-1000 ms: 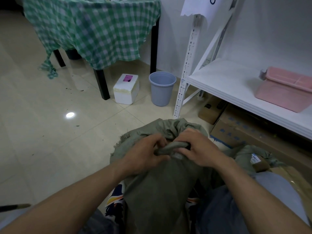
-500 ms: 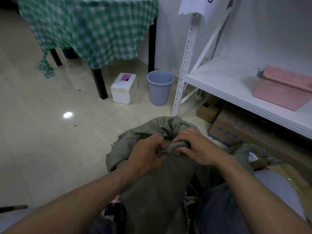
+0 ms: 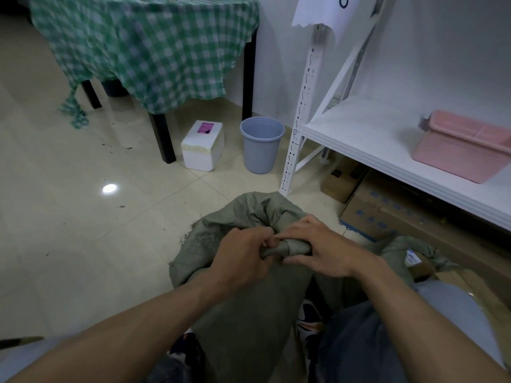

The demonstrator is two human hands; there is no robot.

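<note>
Grey-green sack on tile floor, left hand and right hand clutching its twisted neck, shelf beside

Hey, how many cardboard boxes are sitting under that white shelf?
2: a small box beside the shelf post, and a larger blue-printed box right of it. More may hide in shadow.

A green checked cloth drapes a black-legged surface at the back. On the tiled floor beside it stand a white foam box and a grey-blue bin, just apart. A pink tray sits on the white shelf, with cardboard boxes underneath.
</note>
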